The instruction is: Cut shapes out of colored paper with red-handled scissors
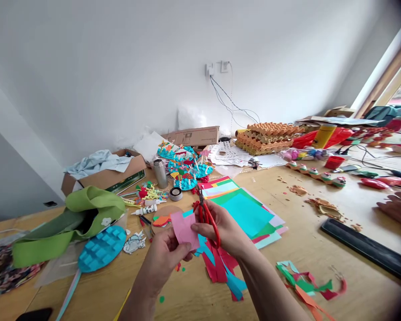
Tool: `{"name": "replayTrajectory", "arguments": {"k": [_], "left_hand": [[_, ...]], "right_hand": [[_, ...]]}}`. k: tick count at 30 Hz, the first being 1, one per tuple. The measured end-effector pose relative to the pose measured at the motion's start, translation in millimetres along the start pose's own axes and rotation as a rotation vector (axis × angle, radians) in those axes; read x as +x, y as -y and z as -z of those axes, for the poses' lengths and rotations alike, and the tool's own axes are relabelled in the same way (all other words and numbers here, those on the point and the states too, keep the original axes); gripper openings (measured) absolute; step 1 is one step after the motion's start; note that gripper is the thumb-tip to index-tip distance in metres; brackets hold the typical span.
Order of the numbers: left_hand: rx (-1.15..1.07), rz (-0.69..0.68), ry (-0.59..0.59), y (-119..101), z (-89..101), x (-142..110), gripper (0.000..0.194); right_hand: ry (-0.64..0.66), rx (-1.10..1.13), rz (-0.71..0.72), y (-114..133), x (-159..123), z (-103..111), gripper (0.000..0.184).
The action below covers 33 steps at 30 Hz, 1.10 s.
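Note:
My left hand (165, 261) pinches a small pink paper piece (184, 229) from below. My right hand (227, 234) grips red-handled scissors (205, 214), whose blades point up and away beside the pink piece. Just beneath both hands lie red and blue paper strips (220, 267) on the wooden table (300, 263). A fanned stack of coloured paper sheets (245, 211), with a turquoise sheet on top, lies just beyond my right hand.
Paper scraps (304, 285) lie at the right front. A green bag (73, 220), a blue oval craft (102, 248), a glue bottle (146, 210) and a tape roll (175, 193) sit left. Egg trays (267, 138) stand at the back. Another person's hand (399, 207) rests at the right edge beside a black bar (364, 247).

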State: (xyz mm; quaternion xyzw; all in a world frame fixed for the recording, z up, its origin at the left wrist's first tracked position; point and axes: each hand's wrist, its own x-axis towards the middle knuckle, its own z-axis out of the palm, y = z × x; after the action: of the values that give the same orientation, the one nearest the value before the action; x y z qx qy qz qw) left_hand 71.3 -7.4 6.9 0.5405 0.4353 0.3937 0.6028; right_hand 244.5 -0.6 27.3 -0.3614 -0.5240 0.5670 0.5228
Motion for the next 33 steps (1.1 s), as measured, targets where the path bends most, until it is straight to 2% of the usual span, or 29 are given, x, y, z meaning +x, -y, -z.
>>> {"name": "replayTrajectory", "arguments": {"k": [3, 11, 14, 21, 27, 33], "left_hand": [[-0.053, -0.053, -0.062, -3.2, 4.6, -0.1, 0.017], [-0.159, -0.115, -0.221, -2.4, 7.0, 2.4, 0.018], [-0.16, -0.129, -0.218, -3.9, 6.1, 1.3, 0.016], [-0.138, -0.107, -0.152, -7.6, 4.0, -1.7, 0.013], [-0.193, -0.099, -0.125, -6.9, 4.0, -2.2, 0.024], [-0.179, -0.094, -0.106, -7.0, 3.7, -1.8, 0.025]], "right_hand": [[-0.036, -0.004, 0.006, 0.7, 0.3, 1.6, 0.046], [0.014, -0.048, -0.021, -0.7, -0.4, 2.7, 0.044], [0.0, -0.063, -0.026, -1.0, -0.1, 6.8, 0.044], [-0.147, -0.014, 0.005, -1.4, -0.5, 11.7, 0.048], [-0.173, 0.062, 0.006, -2.6, 1.5, 10.6, 0.045], [-0.212, 0.061, 0.013, -0.7, 2.2, 9.9, 0.046]]}}
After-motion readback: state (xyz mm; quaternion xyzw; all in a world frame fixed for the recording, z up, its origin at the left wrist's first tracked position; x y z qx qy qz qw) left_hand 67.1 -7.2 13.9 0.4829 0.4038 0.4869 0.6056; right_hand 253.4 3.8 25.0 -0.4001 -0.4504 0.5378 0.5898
